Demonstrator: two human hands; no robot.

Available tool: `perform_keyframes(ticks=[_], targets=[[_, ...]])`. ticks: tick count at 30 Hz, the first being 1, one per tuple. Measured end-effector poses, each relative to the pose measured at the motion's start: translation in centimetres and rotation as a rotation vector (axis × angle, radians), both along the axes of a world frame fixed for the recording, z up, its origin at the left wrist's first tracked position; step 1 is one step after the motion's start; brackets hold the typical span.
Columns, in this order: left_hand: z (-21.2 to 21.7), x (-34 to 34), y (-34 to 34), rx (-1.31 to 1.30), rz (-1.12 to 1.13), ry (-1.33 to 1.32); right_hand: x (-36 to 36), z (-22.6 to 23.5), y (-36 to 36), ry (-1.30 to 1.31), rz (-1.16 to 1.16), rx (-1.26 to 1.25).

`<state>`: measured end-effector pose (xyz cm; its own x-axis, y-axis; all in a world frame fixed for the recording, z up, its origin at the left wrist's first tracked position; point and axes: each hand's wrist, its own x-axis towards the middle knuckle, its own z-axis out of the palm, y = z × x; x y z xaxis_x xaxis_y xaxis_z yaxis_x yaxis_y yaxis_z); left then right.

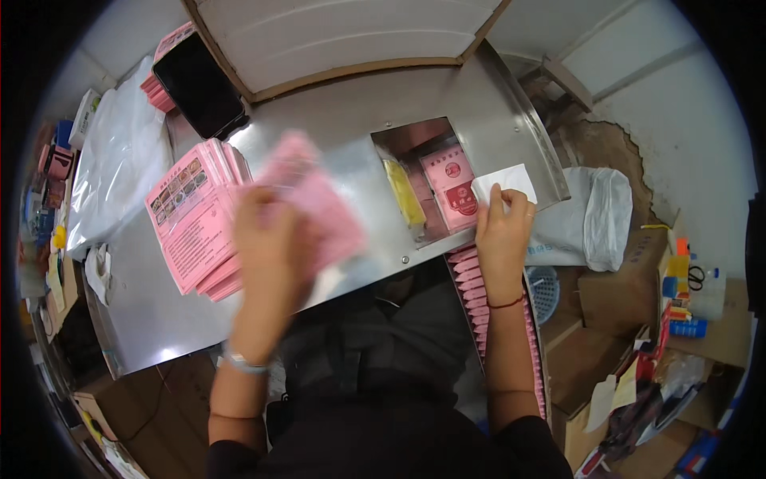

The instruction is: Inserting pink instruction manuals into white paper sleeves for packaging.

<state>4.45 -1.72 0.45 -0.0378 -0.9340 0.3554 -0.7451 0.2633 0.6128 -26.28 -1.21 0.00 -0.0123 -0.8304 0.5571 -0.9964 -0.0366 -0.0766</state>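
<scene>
My left hand point(275, 247), smeared by motion, is closed on a blurred pink printed paper packet point(327, 211) above the metal table. Beside it on the left stands a stack of pink printed packets point(187, 227), its top ones fanned out. My right hand point(505, 227) pinches a folded piece of white paper point(511, 182) between thumb and fingers. It is at the right edge of a rectangular opening in the tabletop. Inside that opening lie a pink packet with red print point(451, 180) and a yellow strip point(405, 191).
A black phone point(199, 84) leans against more pink packets point(159, 94) at the far left, near clear plastic bags point(120, 160). A white panel with a brown frame point(351, 40) rises at the back. Below my right forearm runs a box of upright pink packets point(472, 295). Cardboard boxes point(622, 279) stand right.
</scene>
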Motion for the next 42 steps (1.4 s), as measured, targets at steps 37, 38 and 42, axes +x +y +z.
perform_keyframes(ticks=[37,38,42], targets=[[1.7,-6.9,-1.6,-0.004,-0.411,-0.661,-1.1,-1.0,0.4,-0.106,0.025,-0.047],[1.7,-7.0,-1.7,-0.005,-0.397,-0.668,-1.2,-1.2,0.3,-0.112,0.037,-0.053],[4.3,-7.0,-1.1,0.174,-0.315,-0.633,-2.4,-1.1,0.1,-0.176,0.041,-0.090]])
